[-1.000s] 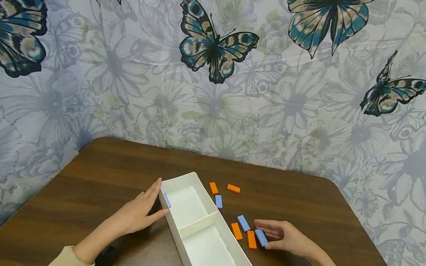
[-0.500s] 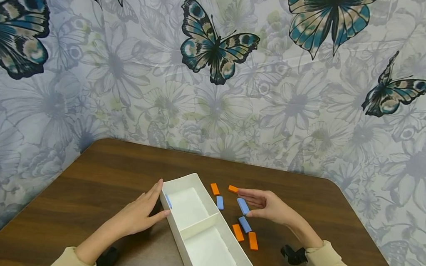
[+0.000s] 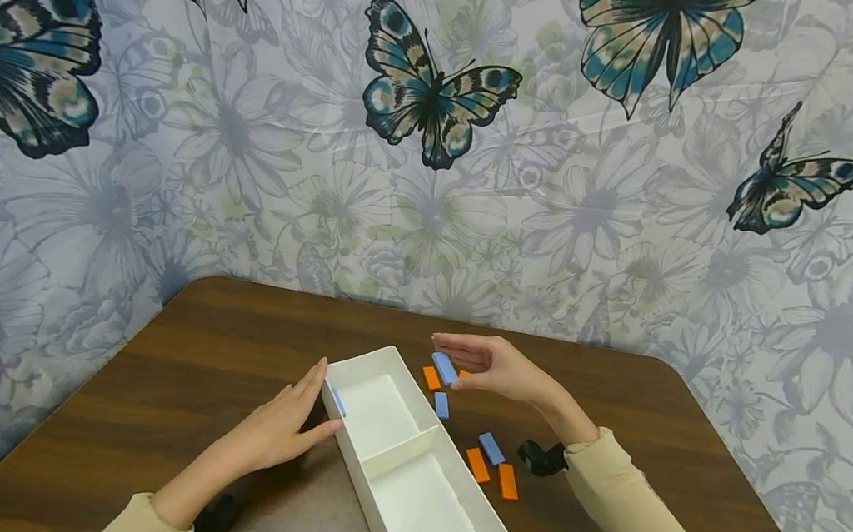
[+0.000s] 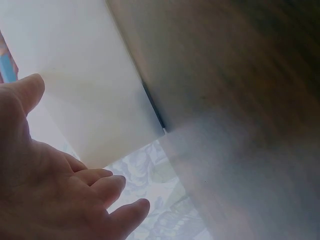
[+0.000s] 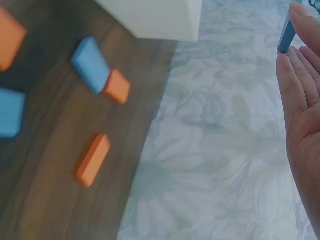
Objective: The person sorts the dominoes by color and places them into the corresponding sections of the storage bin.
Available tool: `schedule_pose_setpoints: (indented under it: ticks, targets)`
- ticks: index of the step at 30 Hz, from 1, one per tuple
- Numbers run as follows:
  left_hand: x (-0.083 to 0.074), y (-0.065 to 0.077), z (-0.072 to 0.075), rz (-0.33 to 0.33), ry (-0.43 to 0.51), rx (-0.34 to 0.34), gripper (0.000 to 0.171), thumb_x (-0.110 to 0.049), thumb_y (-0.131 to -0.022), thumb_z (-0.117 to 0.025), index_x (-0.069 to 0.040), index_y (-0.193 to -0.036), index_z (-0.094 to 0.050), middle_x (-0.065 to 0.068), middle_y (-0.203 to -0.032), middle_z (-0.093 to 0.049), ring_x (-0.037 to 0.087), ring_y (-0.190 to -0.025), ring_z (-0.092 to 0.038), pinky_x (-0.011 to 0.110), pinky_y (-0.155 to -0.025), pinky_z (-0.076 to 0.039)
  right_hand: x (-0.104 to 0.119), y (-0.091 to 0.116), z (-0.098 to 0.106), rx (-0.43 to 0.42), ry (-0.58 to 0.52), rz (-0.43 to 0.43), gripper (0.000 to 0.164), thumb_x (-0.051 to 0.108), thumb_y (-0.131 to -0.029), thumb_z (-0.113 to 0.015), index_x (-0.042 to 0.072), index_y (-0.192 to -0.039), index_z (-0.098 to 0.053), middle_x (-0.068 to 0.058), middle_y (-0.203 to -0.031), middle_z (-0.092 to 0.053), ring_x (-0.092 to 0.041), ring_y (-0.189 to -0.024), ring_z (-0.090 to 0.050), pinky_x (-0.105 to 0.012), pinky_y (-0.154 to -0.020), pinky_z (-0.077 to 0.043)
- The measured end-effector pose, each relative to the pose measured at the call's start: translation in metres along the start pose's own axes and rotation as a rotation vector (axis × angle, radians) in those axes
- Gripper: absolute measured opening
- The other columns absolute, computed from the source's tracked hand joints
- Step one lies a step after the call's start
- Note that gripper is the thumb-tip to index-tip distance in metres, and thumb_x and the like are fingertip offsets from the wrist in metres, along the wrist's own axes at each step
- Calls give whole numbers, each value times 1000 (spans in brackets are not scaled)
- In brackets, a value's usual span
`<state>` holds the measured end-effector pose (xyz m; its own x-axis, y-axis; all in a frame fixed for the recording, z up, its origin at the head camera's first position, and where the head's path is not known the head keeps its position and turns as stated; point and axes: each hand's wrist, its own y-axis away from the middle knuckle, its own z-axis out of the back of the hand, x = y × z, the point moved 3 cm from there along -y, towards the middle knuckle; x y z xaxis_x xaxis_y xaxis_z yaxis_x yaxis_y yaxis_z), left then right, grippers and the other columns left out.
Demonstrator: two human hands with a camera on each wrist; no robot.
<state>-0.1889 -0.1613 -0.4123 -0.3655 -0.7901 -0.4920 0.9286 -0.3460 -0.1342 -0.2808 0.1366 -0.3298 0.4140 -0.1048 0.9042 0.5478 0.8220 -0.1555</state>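
A blue block (image 3: 444,368) is pinched between the thumb and fingertips of my right hand (image 3: 504,371), beyond the right side of the white box. The right wrist view shows that hand at its right edge, the block's end between thumb and fingers. My left hand (image 3: 274,425) lies with extended fingers along the left side of the white box (image 4: 75,40), fingertips at its far corner. A divider (image 3: 400,454) splits the box into two compartments. Inside the far one, a blue block (image 3: 339,402) stands against the left wall.
Right of the box, an orange block (image 3: 431,378) and a blue block (image 3: 441,406) lie near its far end. Closer in are a blue block (image 3: 491,449) and two orange blocks (image 3: 478,465). Another orange block (image 5: 93,160) is partly behind my right hand in the head view.
My right hand has carried the blue block away from the near orange blocks, forward and left toward the box's far end. The left hand stays at the box.
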Motion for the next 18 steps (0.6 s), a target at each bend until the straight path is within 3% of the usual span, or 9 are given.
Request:
schedule_pose_setpoints:
  ticks: [4, 11, 18]
  targets:
    - [0, 0, 0, 8, 0, 3, 93, -64, -90, -40, -4, -150, -1, 15, -153, -8, 46, -130, -26, 64, -97, -25, 6, -19, -5, 26, -20, 22, 65, -7, -83, -65, -2, -141, -37, -20, -143, -35, -23, -130, -37, -41, -98, -37]
    - [1, -1, 0, 0, 6, 4, 94, -63, -90, -41, -2, -149, -3, 15, -153, -7, 38, -133, -24, 58, -102, -23, 17, -54, -19, 78, -42, 86, 64, -12, -84, -62, -4, -141, -35, -21, -144, -34, -23, -130, -36, -41, -99, -36]
    - [1, -2, -2, 1, 19, 9, 94, -64, -90, -41, -2, -150, -2, 16, -153, -8, 41, -132, -23, 60, -100, -24, 19, -83, -32, 79, -87, 149, 62, -13, -84, -60, -4, -141, -36, -19, -144, -36, -22, -129, -38, -45, -101, -33]
